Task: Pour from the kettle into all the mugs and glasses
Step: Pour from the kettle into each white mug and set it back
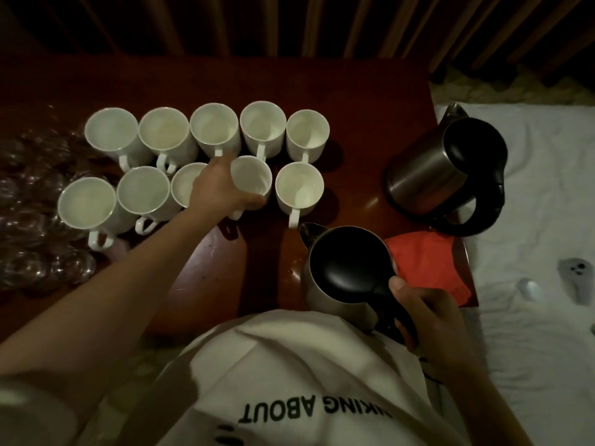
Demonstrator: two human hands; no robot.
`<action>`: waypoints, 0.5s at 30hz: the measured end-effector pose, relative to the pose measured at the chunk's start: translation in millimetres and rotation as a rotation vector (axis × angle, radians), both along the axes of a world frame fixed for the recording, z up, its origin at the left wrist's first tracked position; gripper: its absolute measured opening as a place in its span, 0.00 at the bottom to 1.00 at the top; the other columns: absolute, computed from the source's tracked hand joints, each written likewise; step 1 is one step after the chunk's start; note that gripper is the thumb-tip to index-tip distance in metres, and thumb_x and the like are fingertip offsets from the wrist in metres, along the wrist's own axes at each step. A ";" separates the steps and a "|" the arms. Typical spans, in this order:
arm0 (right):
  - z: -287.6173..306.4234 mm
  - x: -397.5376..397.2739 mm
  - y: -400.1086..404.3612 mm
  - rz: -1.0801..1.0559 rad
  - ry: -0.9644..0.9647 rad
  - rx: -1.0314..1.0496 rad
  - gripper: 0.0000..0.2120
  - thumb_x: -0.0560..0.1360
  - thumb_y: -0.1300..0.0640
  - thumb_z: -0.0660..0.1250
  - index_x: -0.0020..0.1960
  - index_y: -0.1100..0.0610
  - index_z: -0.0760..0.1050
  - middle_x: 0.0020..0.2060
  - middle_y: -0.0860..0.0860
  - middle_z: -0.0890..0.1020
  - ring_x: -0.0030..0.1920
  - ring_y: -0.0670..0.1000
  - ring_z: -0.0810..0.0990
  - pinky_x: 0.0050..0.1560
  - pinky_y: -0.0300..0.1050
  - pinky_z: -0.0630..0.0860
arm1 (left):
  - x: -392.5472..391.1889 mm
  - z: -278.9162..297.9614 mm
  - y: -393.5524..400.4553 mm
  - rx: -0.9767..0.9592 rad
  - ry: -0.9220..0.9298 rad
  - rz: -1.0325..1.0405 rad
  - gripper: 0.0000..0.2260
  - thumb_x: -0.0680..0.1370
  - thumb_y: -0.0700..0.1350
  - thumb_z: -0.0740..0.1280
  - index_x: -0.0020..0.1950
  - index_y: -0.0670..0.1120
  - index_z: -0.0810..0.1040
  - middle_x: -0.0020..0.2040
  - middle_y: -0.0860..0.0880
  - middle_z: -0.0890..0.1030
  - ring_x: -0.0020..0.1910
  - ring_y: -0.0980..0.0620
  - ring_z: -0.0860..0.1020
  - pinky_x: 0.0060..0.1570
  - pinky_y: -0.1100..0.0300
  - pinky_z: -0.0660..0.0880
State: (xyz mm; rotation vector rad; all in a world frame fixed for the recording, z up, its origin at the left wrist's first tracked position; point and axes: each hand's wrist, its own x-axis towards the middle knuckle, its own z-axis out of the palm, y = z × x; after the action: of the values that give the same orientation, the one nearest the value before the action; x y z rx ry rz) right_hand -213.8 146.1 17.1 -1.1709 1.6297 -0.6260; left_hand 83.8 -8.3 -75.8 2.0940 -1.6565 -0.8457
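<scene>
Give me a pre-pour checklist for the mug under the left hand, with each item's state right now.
1. Right hand grips the held kettle by its handle: ok.
2. Left hand steadies the front-row mug: ok.
3. Spout over that mug: not ok, the kettle sits short of it.
4. Kettle lid shut: ok.
5. Water in the kettle: cannot tell.
6. Mug upright on the table: ok.

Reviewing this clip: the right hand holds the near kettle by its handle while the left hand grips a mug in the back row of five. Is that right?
Not quite. The head view shows the left hand gripping a mug in the front row, the second from the right, not the back row. The right hand does hold the near kettle by its handle.
</scene>
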 end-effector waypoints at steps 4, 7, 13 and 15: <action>2.0 1.3 -1.2 0.006 0.017 -0.002 0.27 0.67 0.36 0.60 0.18 0.52 0.62 0.14 0.50 0.64 0.17 0.47 0.63 0.22 0.37 0.60 | 2.4 1.4 0.3 -0.004 -0.101 -0.107 0.37 0.61 0.61 0.79 0.63 0.47 0.73 0.58 0.45 0.77 0.54 0.44 0.77 0.48 0.48 0.75; 2.5 1.9 -2.3 0.019 0.034 -0.007 0.27 0.67 0.36 0.60 0.17 0.52 0.63 0.14 0.49 0.64 0.17 0.46 0.63 0.22 0.37 0.60 | -0.1 5.1 4.2 0.003 -0.156 -0.136 0.37 0.62 0.60 0.79 0.65 0.45 0.71 0.61 0.44 0.75 0.55 0.42 0.76 0.49 0.49 0.74; 4.4 3.8 -4.1 0.041 0.041 -0.017 0.27 0.72 0.44 0.61 0.17 0.52 0.62 0.14 0.49 0.64 0.17 0.46 0.63 0.23 0.38 0.60 | -1.1 12.9 30.9 0.060 -0.129 -0.200 0.40 0.61 0.59 0.79 0.68 0.46 0.70 0.65 0.46 0.74 0.59 0.43 0.75 0.51 0.50 0.72; 5.2 5.1 -4.7 0.048 0.038 -0.034 0.27 0.73 0.46 0.61 0.17 0.52 0.62 0.14 0.49 0.64 0.17 0.47 0.63 0.24 0.39 0.60 | 0.9 10.5 45.7 0.075 -0.101 -0.211 0.43 0.57 0.61 0.77 0.69 0.48 0.70 0.65 0.48 0.74 0.59 0.44 0.76 0.48 0.51 0.73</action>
State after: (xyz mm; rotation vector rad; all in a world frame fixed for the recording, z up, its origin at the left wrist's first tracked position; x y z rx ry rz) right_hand -208.6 141.5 22.3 -1.2499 1.6237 -0.6068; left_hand 84.7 37.4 -65.3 2.0676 -1.9550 -0.8913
